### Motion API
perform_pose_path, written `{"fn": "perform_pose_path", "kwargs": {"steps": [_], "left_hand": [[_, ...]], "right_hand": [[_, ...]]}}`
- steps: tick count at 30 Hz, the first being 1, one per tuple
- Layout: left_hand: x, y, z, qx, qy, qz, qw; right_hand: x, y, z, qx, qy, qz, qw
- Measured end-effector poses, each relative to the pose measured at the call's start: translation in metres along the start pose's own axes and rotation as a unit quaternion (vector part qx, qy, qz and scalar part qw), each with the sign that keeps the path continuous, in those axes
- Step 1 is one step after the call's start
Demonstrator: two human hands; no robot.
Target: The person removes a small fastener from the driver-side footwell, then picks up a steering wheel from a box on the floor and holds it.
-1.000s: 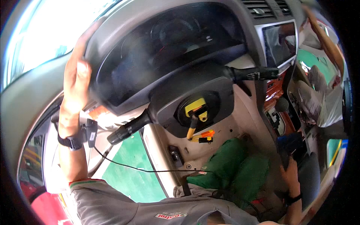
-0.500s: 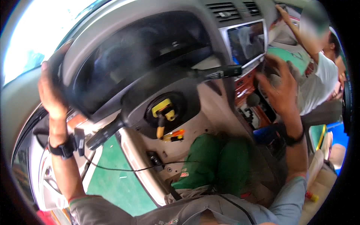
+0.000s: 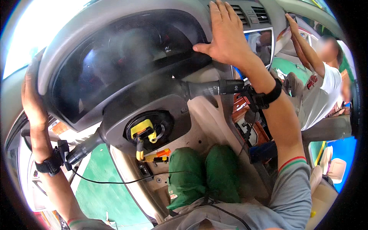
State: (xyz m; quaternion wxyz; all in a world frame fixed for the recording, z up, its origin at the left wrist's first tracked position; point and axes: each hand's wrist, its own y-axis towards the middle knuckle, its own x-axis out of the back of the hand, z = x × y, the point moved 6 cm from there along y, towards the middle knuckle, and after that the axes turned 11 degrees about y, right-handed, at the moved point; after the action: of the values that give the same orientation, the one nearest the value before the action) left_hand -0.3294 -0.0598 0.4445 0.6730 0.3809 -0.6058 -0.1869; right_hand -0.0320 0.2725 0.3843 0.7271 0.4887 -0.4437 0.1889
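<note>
Both my arms reach forward to the grey dashboard hood around the dark instrument cluster (image 3: 126, 57). My left hand (image 3: 33, 96) lies along the hood's left end, its fingers stretched upward and partly hidden at the edge. On the right, my right hand (image 3: 227, 36) rests flat on the trim between the cluster and the air vents, fingers extended and thumb apart over the cluster's edge. Below is the steering column (image 3: 168, 115) with no wheel on it. A yellow connector (image 3: 142, 129) sits at its centre, and orange and yellow plugs (image 3: 158, 156) hang beneath.
A black stalk (image 3: 214, 88) juts right from the column, another stalk (image 3: 85, 148) left. Beside my right forearm is a silver-framed screen (image 3: 267, 40). A co-worker (image 3: 322, 88) reaches toward the dashboard's far right. A black cable (image 3: 111, 183) trails from my left wrist over my legs.
My right hand has moved up and left from beside the screen onto the trim next to the cluster. My left hand stays at the hood's left end. The view has shifted.
</note>
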Motion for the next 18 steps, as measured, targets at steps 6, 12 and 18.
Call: {"fn": "perform_pose_path", "kwargs": {"steps": [6,12,18], "left_hand": [[0.009,-0.028,0.037,0.159,-0.188,-0.01,0.969],[0.011,-0.013,0.013,0.011,0.084,0.014,0.996],[-0.009,0.01,-0.02,0.12,-0.153,0.004,0.981]], "right_hand": [[-0.015,-0.002,-0.021,0.029,0.034,-0.025,0.999],[0.017,-0.008,0.008,0.026,0.057,0.007,0.998],[0.008,-0.017,-0.013,0.121,0.046,-0.204,0.97]]}}
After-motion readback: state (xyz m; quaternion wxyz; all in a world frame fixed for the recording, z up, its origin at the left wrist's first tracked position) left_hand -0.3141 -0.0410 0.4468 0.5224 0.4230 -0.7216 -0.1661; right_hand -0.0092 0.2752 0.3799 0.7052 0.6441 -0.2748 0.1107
